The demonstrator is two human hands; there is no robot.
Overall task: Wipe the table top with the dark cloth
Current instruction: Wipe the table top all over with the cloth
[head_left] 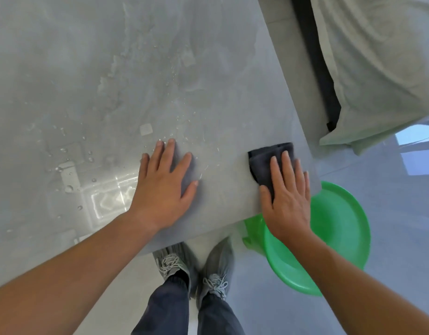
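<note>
— Where was the dark cloth (pixel 269 163)?

— Lower right of the frame, folded on the bench (pixel 220 68) beside its corner, pressed flat under the right hand (pixel 287 197), fingers spread, pinching nothing. The left hand (pixel 164 180) lay flat, fingers spread.

— The risk?

— Probably the cloth sliding off the edge toward the green basin (pixel 341 226) below. Also, droplets (pixel 68 187) at centre left might get missed.

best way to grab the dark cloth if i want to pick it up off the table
Pinch the free far corner of the dark cloth, coming from above and the far side. It lies flat and folded near the table corner, its near part pinned under the right hand, so only that end sticks out.
</note>
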